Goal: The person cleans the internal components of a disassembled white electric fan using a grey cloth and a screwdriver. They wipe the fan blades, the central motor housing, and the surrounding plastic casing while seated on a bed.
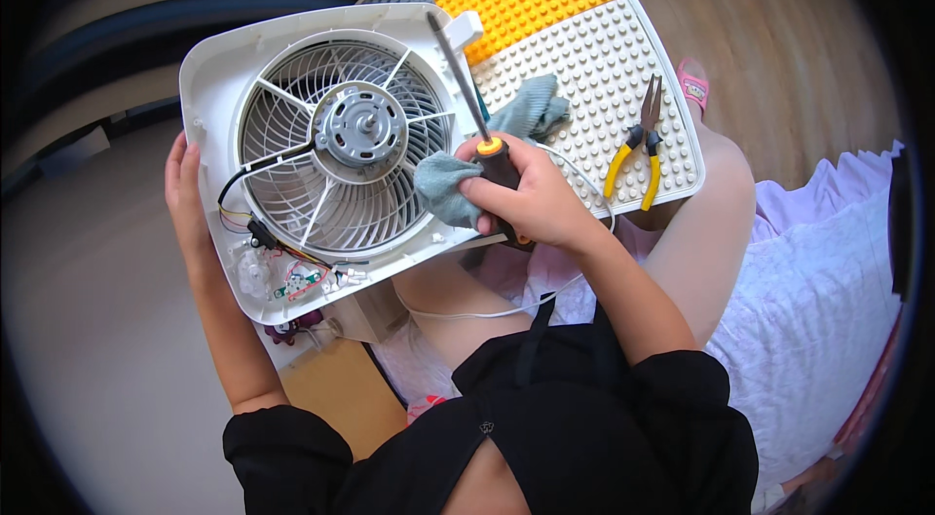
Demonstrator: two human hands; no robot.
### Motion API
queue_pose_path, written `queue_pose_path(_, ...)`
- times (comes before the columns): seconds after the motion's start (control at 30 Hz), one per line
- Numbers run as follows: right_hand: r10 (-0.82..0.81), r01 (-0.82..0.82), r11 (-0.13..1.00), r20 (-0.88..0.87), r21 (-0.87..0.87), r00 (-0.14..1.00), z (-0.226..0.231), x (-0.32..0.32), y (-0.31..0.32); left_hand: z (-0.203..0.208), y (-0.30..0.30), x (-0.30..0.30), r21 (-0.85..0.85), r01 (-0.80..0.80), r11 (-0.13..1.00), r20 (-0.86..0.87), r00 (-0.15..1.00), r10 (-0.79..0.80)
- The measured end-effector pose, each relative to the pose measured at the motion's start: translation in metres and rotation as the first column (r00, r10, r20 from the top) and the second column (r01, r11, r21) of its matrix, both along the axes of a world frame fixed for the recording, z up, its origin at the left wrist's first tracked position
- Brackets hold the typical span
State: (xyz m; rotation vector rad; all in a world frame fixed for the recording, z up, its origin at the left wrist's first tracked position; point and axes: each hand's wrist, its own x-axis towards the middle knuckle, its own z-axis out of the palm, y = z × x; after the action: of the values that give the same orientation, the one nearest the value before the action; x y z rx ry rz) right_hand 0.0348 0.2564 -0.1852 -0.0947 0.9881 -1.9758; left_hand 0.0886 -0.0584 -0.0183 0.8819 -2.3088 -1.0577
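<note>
By the right edge of the fan housing [208,62], my right hand [534,191] is wrapped round a screwdriver [490,146] plus bunched cloth [448,188], shaft pointing up-left. Motor [361,125] sits up-left too, closer to those fingers than my left hand [185,189], which is along the left edge, can't tell if gripping tbh.

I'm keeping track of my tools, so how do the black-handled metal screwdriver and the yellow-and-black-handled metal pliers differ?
The black-handled metal screwdriver is held in the right hand, while the yellow-and-black-handled metal pliers lie on the white studded board section. The screwdriver has one straight shaft; the pliers have two handles, spread apart. Both have metal working ends and some black on their handles.
</note>
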Motion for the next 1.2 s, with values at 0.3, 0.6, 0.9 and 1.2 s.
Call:
queue_pose_path(0.3,0.046,-0.043,0.996,-0.035,0.076,0.998,-0.029,0.017,-0.011,0.018,0.054,-0.014,0.119,0.739,0.663,0.375,0.585,-0.720)
queue_pose_path(0.6,0.151,-0.067,0.861,0.126,-0.505,0.980,0.042,0.011,-0.050,0.031,0.110,-0.029,0.373,0.793,0.482,0.469,0.287,-0.835)
queue_pose_path(0.9,-0.006,0.050,0.960,0.159,-0.275,0.987,0.030,0.010,-0.037,0.029,0.113,-0.030,0.316,0.744,0.589,0.664,0.271,-0.697)
queue_pose_path(1.2,-0.006,0.071,0.971,-0.275,0.228,0.962,0.004,0.020,0.007,0.018,0.091,-0.028,0.434,0.836,0.335,0.508,0.079,-0.858)
